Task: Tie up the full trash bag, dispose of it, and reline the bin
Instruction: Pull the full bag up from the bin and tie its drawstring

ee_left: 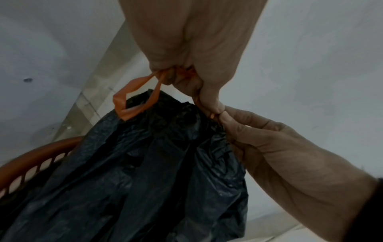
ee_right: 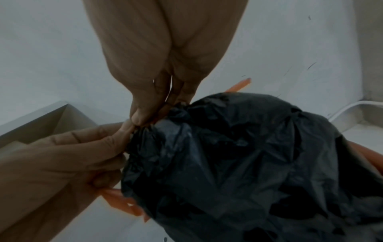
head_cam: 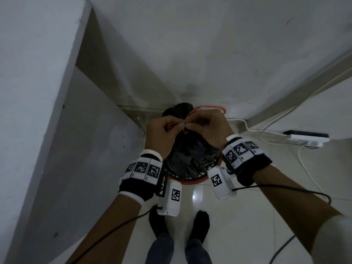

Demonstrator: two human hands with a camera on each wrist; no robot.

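The left hand and right hand are being held fingertip to fingertip at the gathered neck of the black trash bag, each clamped in a pinch on the orange drawstring. The bag is hanging directly beneath the grip, its long axis running down into the orange bin on the floor. Just left of the grip a loose loop of drawstring is being held, nearer the left hand, probably awaiting knotting. Beyond the grip, white cables are trailing along the wall.
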